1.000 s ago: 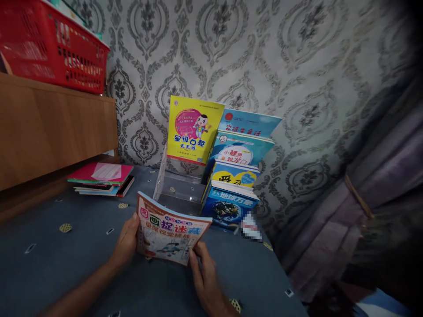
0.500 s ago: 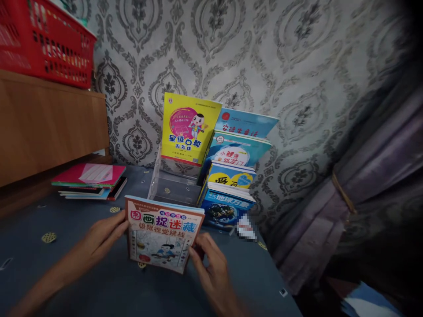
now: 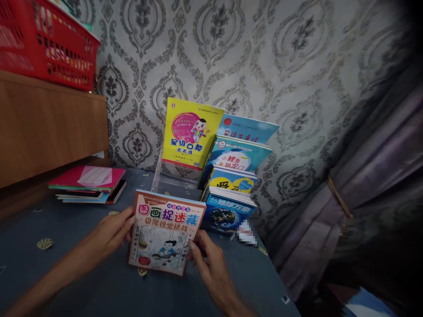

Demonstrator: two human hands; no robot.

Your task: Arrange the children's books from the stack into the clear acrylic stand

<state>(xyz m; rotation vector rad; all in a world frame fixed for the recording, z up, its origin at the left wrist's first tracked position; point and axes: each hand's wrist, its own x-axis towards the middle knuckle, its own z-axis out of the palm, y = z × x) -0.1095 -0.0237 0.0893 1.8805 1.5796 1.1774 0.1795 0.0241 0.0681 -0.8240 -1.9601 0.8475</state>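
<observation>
A brown-bordered picture book stands nearly upright, tilted back, between my two hands. My left hand holds its left edge, fingers together behind the cover. At the right edge my right hand grips it with thumb and fingers. Just behind it is a clear plastic book stand in stepped tiers. On the stand's left side a yellow workbook leans at the back. To its right stand a light blue book, a teal book, yellow-and-blue books and a dark blue book.
A pile of books with a pink one on top lies at the left, beside a wooden cabinet. A red basket sits on the cabinet. Patterned wallpaper is behind, and a tied curtain hangs at the right.
The picture book has shifted slightly right in view, and my left hand has moved with it. My right hand keeps its hold. The whole scene sits a little lower in view.
</observation>
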